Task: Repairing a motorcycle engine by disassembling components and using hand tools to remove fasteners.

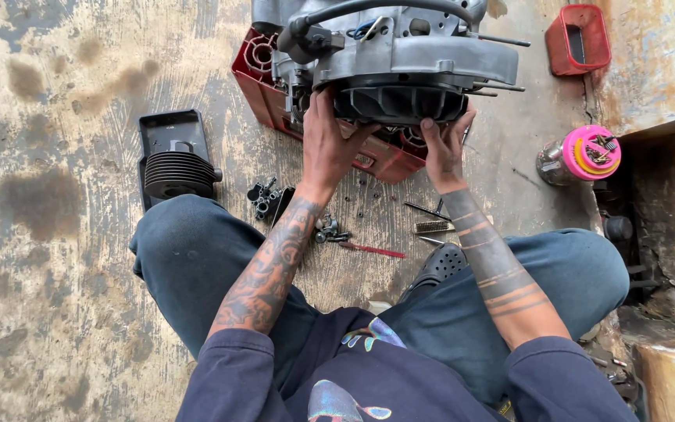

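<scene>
— Head view: what in hand?

— Grey engine block, propped on a red plastic crate on the stained floor. Left hand wrapped around the lower left edge, fingers curled on the casing. Right hand pressed up under the black finned cover, thumb on its rim.

— How far along?

— Midway through a strip-down, by the look. Finned cylinder already off, set on a black tray. Small black fittings, loose screws, a red-handled tool and a wire brush scattered between the knees.

— Left over?

— Main casing intact, studs poking out right. Pink-lidded jar of bits well off right.
</scene>
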